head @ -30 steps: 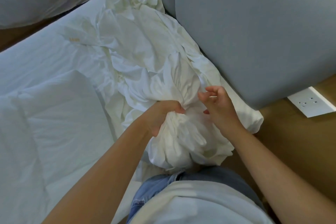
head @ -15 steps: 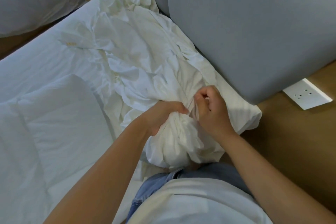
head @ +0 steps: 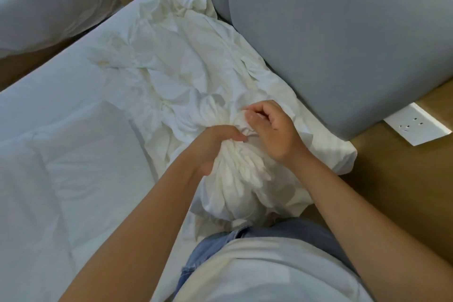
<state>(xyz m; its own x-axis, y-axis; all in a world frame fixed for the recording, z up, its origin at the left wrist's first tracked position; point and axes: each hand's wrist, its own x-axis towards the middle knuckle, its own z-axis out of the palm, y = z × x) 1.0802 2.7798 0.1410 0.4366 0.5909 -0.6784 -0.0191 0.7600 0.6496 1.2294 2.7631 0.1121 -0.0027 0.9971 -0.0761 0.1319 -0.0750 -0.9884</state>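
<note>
Gripping gathered neck of crumpled white cotton sheet [head: 186, 86]: left hand [head: 213, 144], fingers curled round bunch. Right hand [head: 272, 127] pinching fabric just beside it. Sheet lies on white bed [head: 61, 110], against grey padded headboard [head: 331, 32]. White pillow [head: 90, 154] left of sheet.

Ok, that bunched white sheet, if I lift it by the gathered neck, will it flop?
Probably floppy: the white sheet creases tightly where the left hand grips it, so the loose end would likely trail. It seems light for its puffed bulk. Slipping looks unlikely; the right hand pinches its folds.
</note>
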